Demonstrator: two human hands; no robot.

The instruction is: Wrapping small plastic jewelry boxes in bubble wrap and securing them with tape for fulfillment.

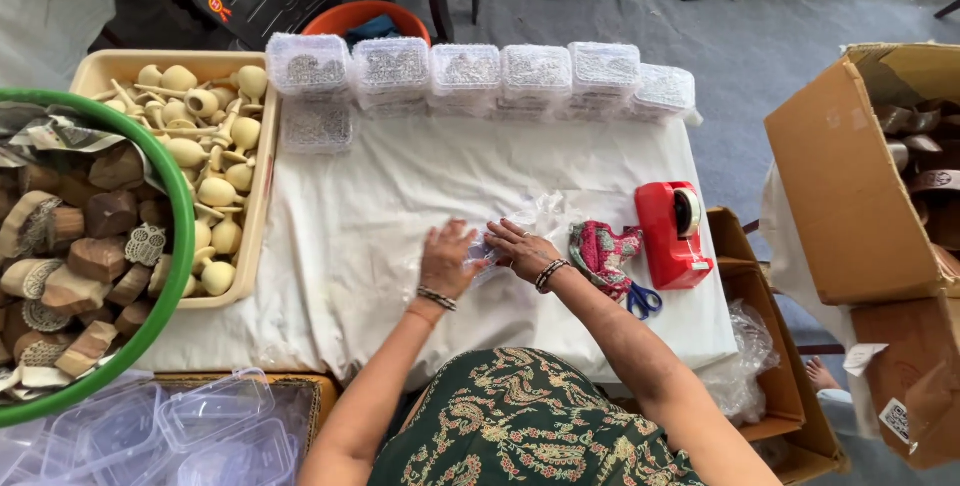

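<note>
Between the hands: a small clear plastic packet (487, 249) is pressed flat on the white cloth of the desk (380, 206).
Left hand (446, 258): laid palm down with fingers spread wide, its fingertips are rested on the packet's left edge; a beaded bracelet is worn at the wrist.
Right hand (522, 248): laid flat over the packet's right side, fingers extended and pointed left; nothing is gripped, only held down.
Just right of the right hand: a pink patterned cloth (603, 251) is bunched up, with blue-handled scissors (643, 299) at its lower edge.
Further right: a red tape dispenser (670, 232) is stood near the desk's edge.
Beyond the hands: a row of clear lidded boxes (466, 74) filled with small metallic pieces is lined along the far edge.
Left of the left hand: a beige tray (254, 186) of pale wooden pieces is set beside a green-rimmed basin (182, 246) of carved wooden blocks.
Well right of the desk: open cardboard cartons (840, 196) are seen on the floor.
</note>
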